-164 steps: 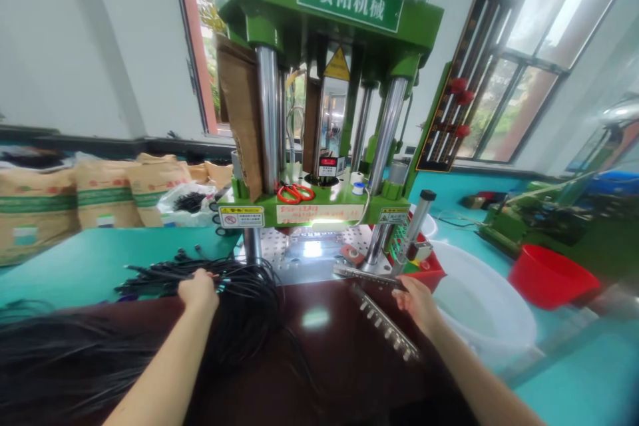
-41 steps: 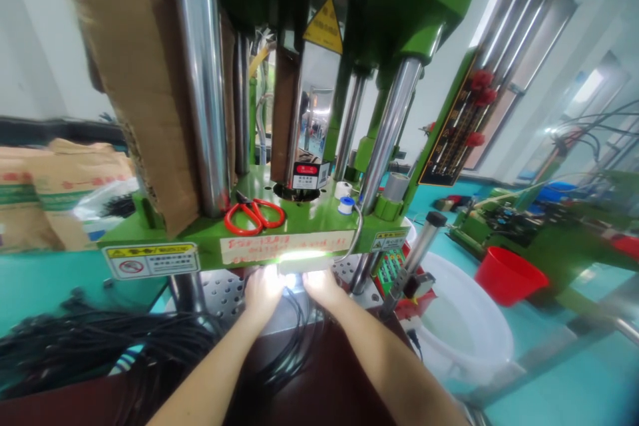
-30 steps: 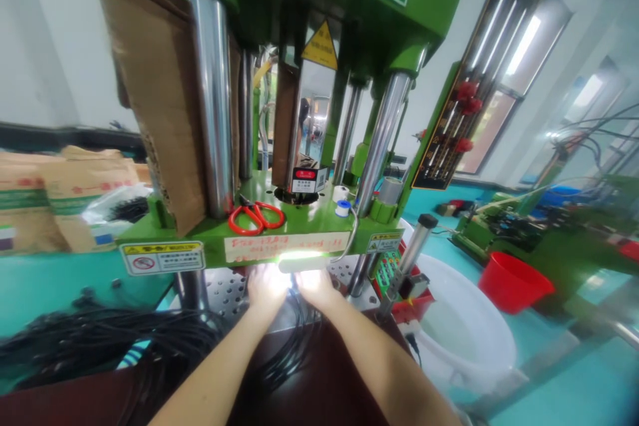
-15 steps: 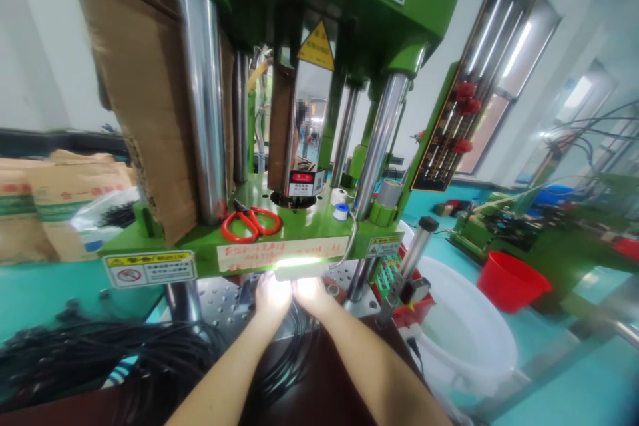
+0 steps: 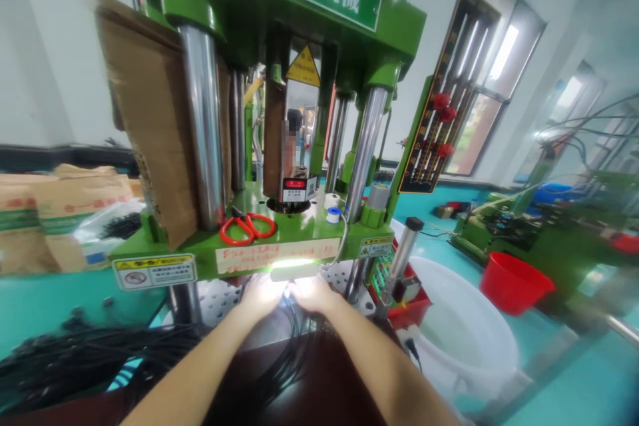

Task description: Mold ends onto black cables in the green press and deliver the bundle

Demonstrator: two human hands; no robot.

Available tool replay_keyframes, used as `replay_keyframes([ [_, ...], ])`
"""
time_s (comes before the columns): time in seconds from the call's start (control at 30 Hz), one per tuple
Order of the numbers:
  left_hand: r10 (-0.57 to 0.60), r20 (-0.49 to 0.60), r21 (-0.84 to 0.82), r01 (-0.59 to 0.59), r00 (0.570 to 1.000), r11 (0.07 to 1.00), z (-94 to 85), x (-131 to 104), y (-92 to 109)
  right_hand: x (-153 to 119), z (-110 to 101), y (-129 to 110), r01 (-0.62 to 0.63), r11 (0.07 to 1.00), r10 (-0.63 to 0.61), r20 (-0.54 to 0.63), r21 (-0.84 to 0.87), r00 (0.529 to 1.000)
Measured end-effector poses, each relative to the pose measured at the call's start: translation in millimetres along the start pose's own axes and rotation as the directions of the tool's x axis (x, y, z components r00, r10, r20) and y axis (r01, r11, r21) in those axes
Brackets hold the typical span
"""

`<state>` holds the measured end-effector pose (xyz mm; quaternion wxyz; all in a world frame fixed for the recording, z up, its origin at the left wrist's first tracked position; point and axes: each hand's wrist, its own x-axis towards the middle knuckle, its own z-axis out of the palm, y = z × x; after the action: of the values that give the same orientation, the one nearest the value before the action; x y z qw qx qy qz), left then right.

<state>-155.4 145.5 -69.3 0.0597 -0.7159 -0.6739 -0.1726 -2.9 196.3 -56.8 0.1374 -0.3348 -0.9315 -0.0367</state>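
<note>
Under the front edge of the green press (image 5: pixel 200 253), my left hand (image 5: pixel 263 294) and my right hand (image 5: pixel 310 293) are close together beneath a bright lamp (image 5: pixel 294 271). Glare washes out the fingers of both, so what they hold, if anything, cannot be made out. Black cables (image 5: pixel 292 346) run down from between the hands onto the dark red tabletop (image 5: pixel 319 386). Behind the hands lies a metal plate with round holes (image 5: pixel 214 296). Red-handled scissors (image 5: pixel 248 228) rest on the press ledge above, with a blue and white spool (image 5: pixel 333 215) to their right.
A heap of black cables (image 5: pixel 100 353) covers the left side. Cardboard (image 5: pixel 150 120) leans on the press's left column. To the right stand a red control box (image 5: pixel 412 306), a large white tub (image 5: pixel 464 326) and a red bucket (image 5: pixel 516 283). Paper bags (image 5: pixel 80 213) are at far left.
The view has shifted, showing more of the press's top sign. Both hands remain under the lamp, with the forearms spread slightly wider and my left hand a little further left.
</note>
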Motion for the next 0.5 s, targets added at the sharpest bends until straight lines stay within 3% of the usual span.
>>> replay_keyframes([
  [0.07,0.114,0.059,0.023,-0.116,0.992,0.993,-4.0,-4,-10,-2,-7,2,0.037,0.999,-0.037,0.048,0.002,0.998],
  [0.13,0.131,0.095,0.048,-0.136,0.987,0.990,-7.2,-6,-14,-2,-11,4,0.054,0.999,-0.054,0.084,0.003,0.995],
  [0.37,-0.014,0.262,-0.041,0.026,0.965,0.999,-17.5,-2,-8,10,6,4,-0.013,1.000,0.013,0.149,-0.002,0.989],
  [0.5,-0.021,0.203,-0.077,0.037,0.979,0.996,-17.5,-1,-6,19,15,4,-0.043,0.999,0.044,0.168,-0.014,0.985],
])
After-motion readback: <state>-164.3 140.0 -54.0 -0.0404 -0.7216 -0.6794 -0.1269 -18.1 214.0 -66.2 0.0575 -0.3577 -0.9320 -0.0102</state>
